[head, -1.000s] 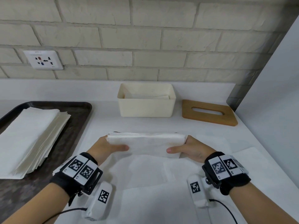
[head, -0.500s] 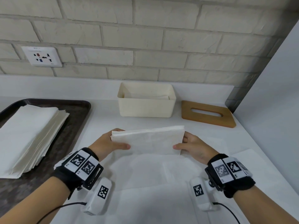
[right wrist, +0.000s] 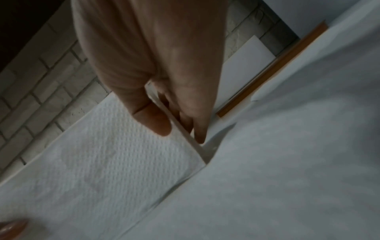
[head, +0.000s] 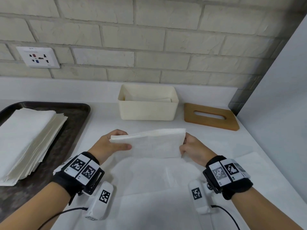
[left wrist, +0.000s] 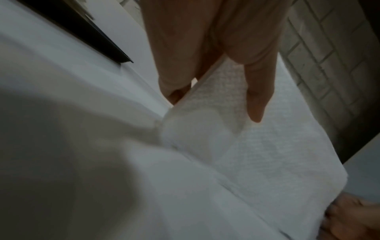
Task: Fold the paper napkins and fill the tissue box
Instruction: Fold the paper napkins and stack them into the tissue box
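Note:
Both hands hold a folded white napkin bundle upright on its lower edge over the counter. My left hand pinches its left end, thumb in front and fingers behind; the left wrist view shows the thumb on the textured paper. My right hand pinches the right end, its thumb against the napkin face. Behind stands the open cream tissue box, with folded napkins low inside. Its wooden slotted lid lies flat to the right.
A dark tray at the left carries a tall stack of unfolded napkins. Flat white sheets cover the counter under my hands. A brick wall with a socket runs behind, and a white panel closes the right side.
The napkin bundle has tipped from lying nearly flat to standing on its lower edge. Both hands stayed at its ends and shifted a little toward the box.

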The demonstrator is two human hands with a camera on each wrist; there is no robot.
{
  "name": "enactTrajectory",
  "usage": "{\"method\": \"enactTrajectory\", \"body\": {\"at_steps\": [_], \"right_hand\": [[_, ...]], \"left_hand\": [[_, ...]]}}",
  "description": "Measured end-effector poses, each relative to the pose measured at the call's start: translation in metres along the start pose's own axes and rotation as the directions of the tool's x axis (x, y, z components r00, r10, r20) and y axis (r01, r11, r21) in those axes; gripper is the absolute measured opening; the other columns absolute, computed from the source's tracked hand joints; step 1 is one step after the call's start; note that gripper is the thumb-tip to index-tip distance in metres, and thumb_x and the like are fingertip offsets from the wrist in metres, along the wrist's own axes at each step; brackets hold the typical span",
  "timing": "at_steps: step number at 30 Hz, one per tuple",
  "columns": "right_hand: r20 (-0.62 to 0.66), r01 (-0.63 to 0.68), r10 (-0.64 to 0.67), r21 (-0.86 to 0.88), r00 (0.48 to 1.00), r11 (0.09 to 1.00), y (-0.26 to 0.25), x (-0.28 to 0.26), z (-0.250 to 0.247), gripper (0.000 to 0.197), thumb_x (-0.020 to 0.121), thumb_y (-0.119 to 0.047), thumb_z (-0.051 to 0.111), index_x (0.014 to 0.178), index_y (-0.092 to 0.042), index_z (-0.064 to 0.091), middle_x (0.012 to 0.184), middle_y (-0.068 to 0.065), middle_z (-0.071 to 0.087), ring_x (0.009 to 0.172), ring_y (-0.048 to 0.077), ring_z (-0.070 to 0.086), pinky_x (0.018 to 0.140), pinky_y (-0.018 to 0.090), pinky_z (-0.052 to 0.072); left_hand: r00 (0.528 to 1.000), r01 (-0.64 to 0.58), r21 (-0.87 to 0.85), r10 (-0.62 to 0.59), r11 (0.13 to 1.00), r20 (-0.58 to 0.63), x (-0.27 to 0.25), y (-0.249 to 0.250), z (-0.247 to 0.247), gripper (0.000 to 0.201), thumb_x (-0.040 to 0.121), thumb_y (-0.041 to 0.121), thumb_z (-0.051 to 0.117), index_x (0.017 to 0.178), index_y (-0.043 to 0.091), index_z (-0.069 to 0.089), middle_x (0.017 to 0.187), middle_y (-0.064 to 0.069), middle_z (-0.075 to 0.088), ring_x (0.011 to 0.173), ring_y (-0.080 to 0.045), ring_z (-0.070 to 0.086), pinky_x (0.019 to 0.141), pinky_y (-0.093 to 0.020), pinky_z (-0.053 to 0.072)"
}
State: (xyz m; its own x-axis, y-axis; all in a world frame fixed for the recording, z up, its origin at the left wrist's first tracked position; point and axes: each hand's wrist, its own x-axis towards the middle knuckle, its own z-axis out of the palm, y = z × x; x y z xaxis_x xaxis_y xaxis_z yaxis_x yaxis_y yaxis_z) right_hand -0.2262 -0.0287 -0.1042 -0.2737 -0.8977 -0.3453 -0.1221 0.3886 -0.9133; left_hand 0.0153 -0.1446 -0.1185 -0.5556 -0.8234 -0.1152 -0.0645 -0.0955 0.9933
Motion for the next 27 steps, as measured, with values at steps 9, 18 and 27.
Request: {"method": "enactTrajectory", "body": {"at_steps": [9, 18, 27], "right_hand": [[0.118, 0.086, -0.089, 0.032, 0.989, 0.996, -0.006, -0.005, 0.003, 0.025, 0.079, 0.010, 0.064, 0.083, -0.014, 0.060, 0.081, -0.001, 0.061, 0.075, 0.004, 0.061, 0.068, 0.009, 0.047], [0.135, -0.006, 0.008, -0.013, 0.991, 1.000, -0.004, -0.005, -0.003, 0.036, 0.075, 0.002, 0.072, 0.108, -0.010, 0.064, 0.098, 0.002, 0.069, 0.083, 0.009, 0.065, 0.068, 0.011, 0.053], [0.069, -0.033, 0.012, 0.306, 0.998, 0.951, -0.045, 0.007, -0.010, 0.038, 0.079, -0.003, 0.069, 0.116, -0.003, 0.062, 0.115, 0.014, 0.068, 0.105, 0.029, 0.064, 0.089, 0.036, 0.052]], "left_hand": [[0.995, 0.011, 0.178, -0.028, 0.984, 0.097, 0.000, 0.002, 0.000, 0.031, 0.063, -0.010, 0.076, 0.063, 0.015, 0.058, 0.054, 0.013, 0.059, 0.060, -0.006, 0.051, 0.052, -0.005, 0.040], [0.980, 0.154, 0.358, -0.189, 0.921, 0.063, 0.005, 0.010, -0.007, 0.048, 0.050, 0.010, 0.084, 0.094, 0.013, 0.064, 0.094, -0.006, 0.067, 0.091, -0.023, 0.063, 0.077, -0.025, 0.053], [0.982, 0.186, 0.280, -0.190, 0.942, -0.014, 0.020, 0.050, 0.014, 0.042, 0.066, 0.019, 0.081, 0.104, 0.019, 0.064, 0.106, -0.004, 0.068, 0.097, -0.021, 0.064, 0.091, -0.043, 0.054]]}}
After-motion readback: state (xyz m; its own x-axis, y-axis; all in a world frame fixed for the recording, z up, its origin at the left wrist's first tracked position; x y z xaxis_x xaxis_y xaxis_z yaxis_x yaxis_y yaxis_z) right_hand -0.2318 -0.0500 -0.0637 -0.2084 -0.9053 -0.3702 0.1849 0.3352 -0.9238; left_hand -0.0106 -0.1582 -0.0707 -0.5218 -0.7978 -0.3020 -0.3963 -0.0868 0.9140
